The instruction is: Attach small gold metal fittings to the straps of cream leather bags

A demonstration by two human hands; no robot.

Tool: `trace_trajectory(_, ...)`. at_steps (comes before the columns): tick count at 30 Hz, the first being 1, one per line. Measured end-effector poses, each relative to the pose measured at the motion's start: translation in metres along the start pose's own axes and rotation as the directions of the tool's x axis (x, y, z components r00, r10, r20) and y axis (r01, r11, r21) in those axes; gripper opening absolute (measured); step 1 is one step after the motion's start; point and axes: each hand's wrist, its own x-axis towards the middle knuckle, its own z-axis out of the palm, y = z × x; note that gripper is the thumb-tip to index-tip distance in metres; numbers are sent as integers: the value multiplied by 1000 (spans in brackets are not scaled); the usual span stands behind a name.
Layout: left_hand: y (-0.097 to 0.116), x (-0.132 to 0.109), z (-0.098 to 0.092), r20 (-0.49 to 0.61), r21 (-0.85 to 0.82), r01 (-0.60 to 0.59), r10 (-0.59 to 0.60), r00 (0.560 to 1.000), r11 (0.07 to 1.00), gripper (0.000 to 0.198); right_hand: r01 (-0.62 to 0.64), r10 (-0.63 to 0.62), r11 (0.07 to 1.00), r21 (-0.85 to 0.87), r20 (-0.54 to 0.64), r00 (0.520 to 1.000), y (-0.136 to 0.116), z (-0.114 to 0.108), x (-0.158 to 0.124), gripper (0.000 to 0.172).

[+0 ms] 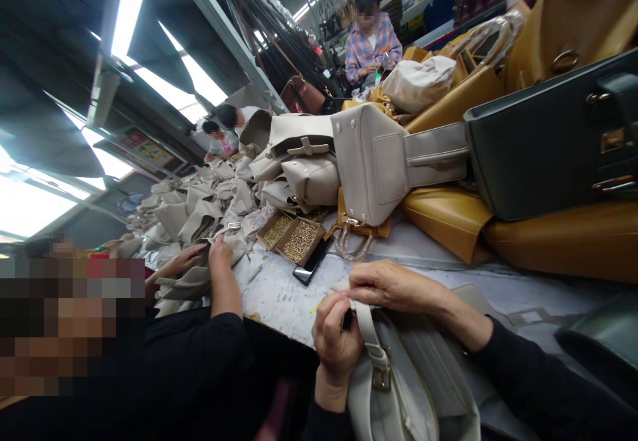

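Observation:
A pale grey handbag (419, 368) lies at the table's near edge, with a strap and a metal buckle (381, 376) on its side. My left hand (335, 335) is closed around the bag's upper edge near the strap, its fingers curled in a fist. Across from it, my right hand (386, 285) pinches the same edge, fingers pressed together. The two hands almost touch. Whatever small part lies between the fingertips is hidden. A dark spot shows beside my left thumb, too small to name.
Cardboard boxes of small gold-coloured metal pieces (300, 240) stand by a black phone (312, 263). Behind are upright beige bags (371, 162), mustard bags (448, 218) and a dark green bag (538, 142). At left a co-worker's hands (219, 255) handle beige pieces; another person (371, 42) sits across.

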Motion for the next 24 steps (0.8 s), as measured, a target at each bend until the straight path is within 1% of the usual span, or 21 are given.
trace_trajectory(2,0,-1,0,6,-4,-8,8,1000,1000,37,-18,17,1000,18,18,1000,1,3,2,29)
trace_trajectory(6,2,-1,0,10,-2,-7,7,1000,1000,37,-76,75,997,23,46,996,0,4,3,36)
trace_trajectory(9,2,-1,0,15,-5,3,-3,1000,1000,38,-105,105,994,2,27,994,0,5,4,40)
trace_trajectory(13,2,-1,1,16,-7,35,-34,999,999,36,-103,103,994,-32,-8,995,3,11,7,43)
trace_trajectory(16,0,2,0,18,-12,66,-65,998,998,32,-120,119,992,-27,-34,992,2,7,6,48)
trace_trajectory(18,-2,6,-2,29,-23,106,-106,994,994,32,-103,104,995,18,-39,994,-3,-3,3,45)
trace_trajectory(19,-3,8,-3,36,-29,134,-133,990,991,33,-80,82,995,55,-37,996,-7,-9,0,40)
trace_trajectory(21,-4,13,-4,50,-33,195,-193,980,980,34,-9,12,994,107,-29,999,-17,-20,-5,22)
trace_trajectory(22,-4,15,-5,54,-31,222,-221,974,974,34,25,-23,995,102,-21,1000,-22,-23,-8,21)
trace_trajectory(24,-4,21,-6,63,-18,261,-260,964,965,32,76,-75,997,15,-16,997,-27,-22,-11,46)
